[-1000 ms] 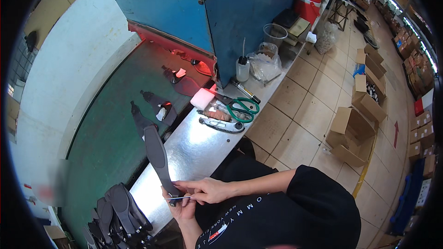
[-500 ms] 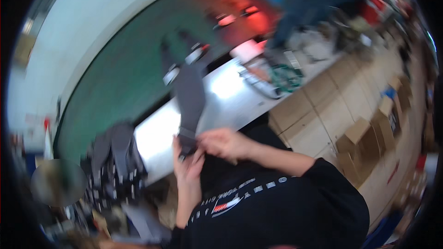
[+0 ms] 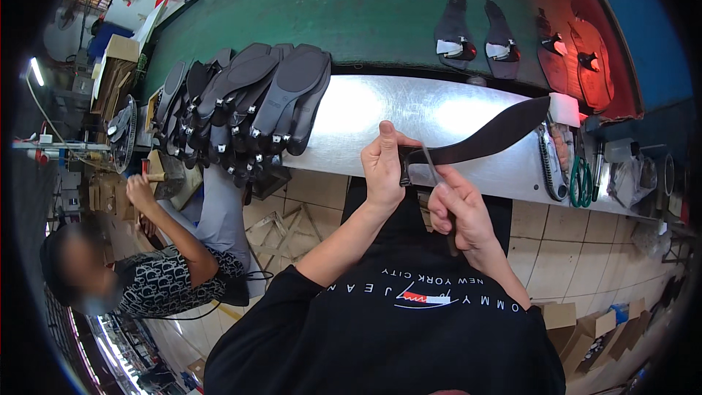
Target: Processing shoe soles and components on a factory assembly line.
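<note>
My left hand (image 3: 385,164) is closed on the near end of a dark, curved shoe sole (image 3: 501,130), its thumb raised along the end. The sole is seen nearly edge-on and stretches up to the right over the metal table. A small dark strap piece shows below the fingers. My right hand (image 3: 466,213) is closed around a thin grey metal tool (image 3: 429,161), whose narrow blade crosses the near part of the sole. The tool's exact kind is unclear. Its lower end comes out below the fist.
Dark soles with small buckles (image 3: 274,95) are heaped left on the metal table (image 3: 351,113). Several more lie on the green belt (image 3: 351,22), some under red light. Green-handled scissors (image 3: 581,181) and a utility knife (image 3: 553,168) lie right. A co-worker (image 3: 175,263) holds a wooden-handled tool.
The view has swung, bringing the heap and the co-worker further in. The sole has turned from its flat face to nearly edge-on, now pointing right. My right hand has moved below its near end.
</note>
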